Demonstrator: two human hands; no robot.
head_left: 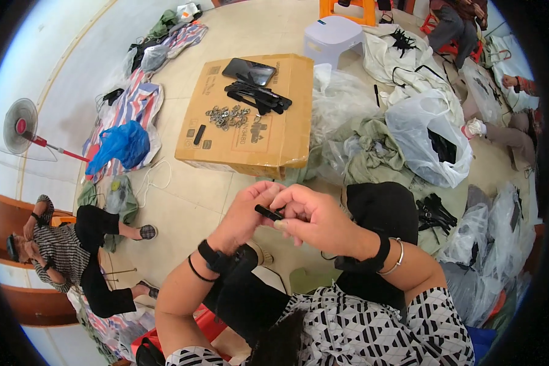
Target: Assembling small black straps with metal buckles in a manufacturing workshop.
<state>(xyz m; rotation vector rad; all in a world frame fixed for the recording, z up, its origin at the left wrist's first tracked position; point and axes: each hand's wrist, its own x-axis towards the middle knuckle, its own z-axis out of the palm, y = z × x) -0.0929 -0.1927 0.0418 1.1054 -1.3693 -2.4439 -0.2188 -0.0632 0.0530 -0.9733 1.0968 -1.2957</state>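
Observation:
Both hands meet over my lap, just in front of a cardboard box (244,155). Between them is a short black strap (266,212), its end sticking out toward the left. My left hand (245,212) is closed around it with bent fingers. My right hand (320,219) pinches the strap with thumb and fingers; part of it is hidden behind them. On the box lie a pile of small metal rings or buckles (227,117), a bundle of black straps (259,97), one short black piece (199,134) and a dark phone (249,71).
A white plastic bag (409,134) with black pieces stands right of the box. More black straps (436,213) lie by my right knee. Behind are a white stool (333,38) and seated people; another person (73,250) sits at left near a fan (23,125).

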